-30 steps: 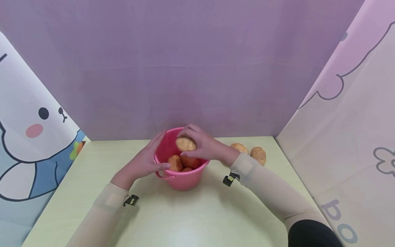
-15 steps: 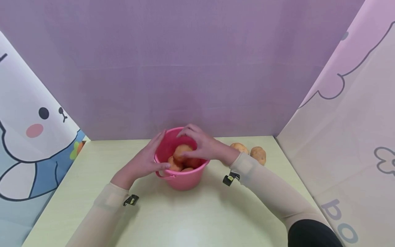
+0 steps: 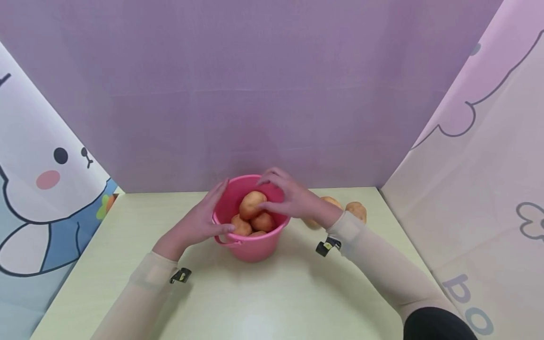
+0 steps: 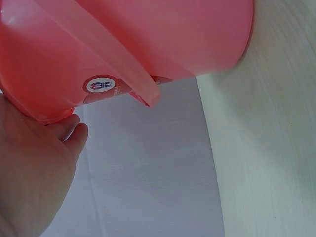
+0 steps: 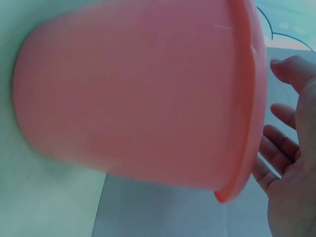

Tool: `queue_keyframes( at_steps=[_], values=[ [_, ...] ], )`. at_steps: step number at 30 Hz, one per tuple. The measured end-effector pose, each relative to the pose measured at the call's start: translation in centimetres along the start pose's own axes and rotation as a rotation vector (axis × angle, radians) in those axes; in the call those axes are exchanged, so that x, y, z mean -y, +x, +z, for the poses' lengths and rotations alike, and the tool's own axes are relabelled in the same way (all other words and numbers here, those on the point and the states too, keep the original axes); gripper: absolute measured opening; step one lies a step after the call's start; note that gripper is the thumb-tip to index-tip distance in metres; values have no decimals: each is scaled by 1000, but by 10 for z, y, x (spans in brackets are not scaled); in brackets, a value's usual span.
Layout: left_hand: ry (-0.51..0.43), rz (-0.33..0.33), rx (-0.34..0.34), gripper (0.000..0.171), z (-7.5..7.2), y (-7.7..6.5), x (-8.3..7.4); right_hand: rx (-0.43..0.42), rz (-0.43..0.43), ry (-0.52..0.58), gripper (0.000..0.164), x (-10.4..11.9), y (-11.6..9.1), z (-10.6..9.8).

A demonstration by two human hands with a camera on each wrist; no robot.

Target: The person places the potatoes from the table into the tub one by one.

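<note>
A pink bucket (image 3: pixel 255 248) stands on the table with several potatoes inside; the topmost potato (image 3: pixel 252 205) rests on the others. My left hand (image 3: pixel 196 225) holds the bucket's left side at the rim, its thumb near the front. In the left wrist view, the fingers (image 4: pixel 75 136) bend at the rim beside the bucket's hanging handle (image 4: pixel 111 52). Over the right rim is my right hand (image 3: pixel 293 197), fingers apart and loosely bent, with nothing in its grasp. The right wrist view shows that hand (image 5: pixel 296 168) just beyond the bucket's rim.
On the pale table (image 3: pixel 272 302), right of the bucket, lie a few more potatoes (image 3: pixel 356 211), partly hidden by my right wrist. A purple backdrop (image 3: pixel 255 94) rises behind the table, with printed panels (image 3: pixel 488 198) at both sides.
My right hand has let go of a potato, which now lies on top of the pile in the bucket. The hand has then shifted slightly right. The left hand has stayed put.
</note>
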State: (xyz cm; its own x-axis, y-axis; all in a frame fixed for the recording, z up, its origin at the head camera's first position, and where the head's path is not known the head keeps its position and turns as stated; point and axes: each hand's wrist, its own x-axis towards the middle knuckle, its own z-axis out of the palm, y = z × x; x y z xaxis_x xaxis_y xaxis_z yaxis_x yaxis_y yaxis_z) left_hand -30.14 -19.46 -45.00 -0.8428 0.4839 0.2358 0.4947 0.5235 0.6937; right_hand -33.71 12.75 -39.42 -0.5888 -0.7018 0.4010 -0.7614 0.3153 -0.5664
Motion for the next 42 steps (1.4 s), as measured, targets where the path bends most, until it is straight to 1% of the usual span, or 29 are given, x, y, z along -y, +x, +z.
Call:
queue_keyframes(
  at_steps=[7,11,16,19,23,26,29,33,39,42],
  values=[
    [-18,-12,3,128,0,-1,-2,-30,96,3,48,-2,-24,-16],
    [-24,-11,3,128,0,-1,-3,-58,115,-36,48,-7,-39,-26],
    [-21,7,-4,127,1,0,-3,-123,149,-76,47,-17,-61,-40],
    [-26,14,-7,127,1,0,-2,-166,206,-72,45,-23,-75,-47],
    [-35,18,-8,127,2,0,-2,-212,288,-41,43,-34,-95,-53],
    [-34,21,-7,127,2,0,-2,-240,286,-57,43,-46,-108,-55],
    [-32,23,-8,127,1,0,-3,-265,250,-120,45,-60,-121,-57],
    [-25,21,-7,128,0,-1,-3,-297,241,-187,45,-72,-133,-60],
    [-20,13,-4,127,1,-1,-1,-329,289,-235,41,-83,-150,-63],
    [-19,9,-3,127,1,0,-1,-345,326,-232,40,-90,-159,-64]
  ],
)
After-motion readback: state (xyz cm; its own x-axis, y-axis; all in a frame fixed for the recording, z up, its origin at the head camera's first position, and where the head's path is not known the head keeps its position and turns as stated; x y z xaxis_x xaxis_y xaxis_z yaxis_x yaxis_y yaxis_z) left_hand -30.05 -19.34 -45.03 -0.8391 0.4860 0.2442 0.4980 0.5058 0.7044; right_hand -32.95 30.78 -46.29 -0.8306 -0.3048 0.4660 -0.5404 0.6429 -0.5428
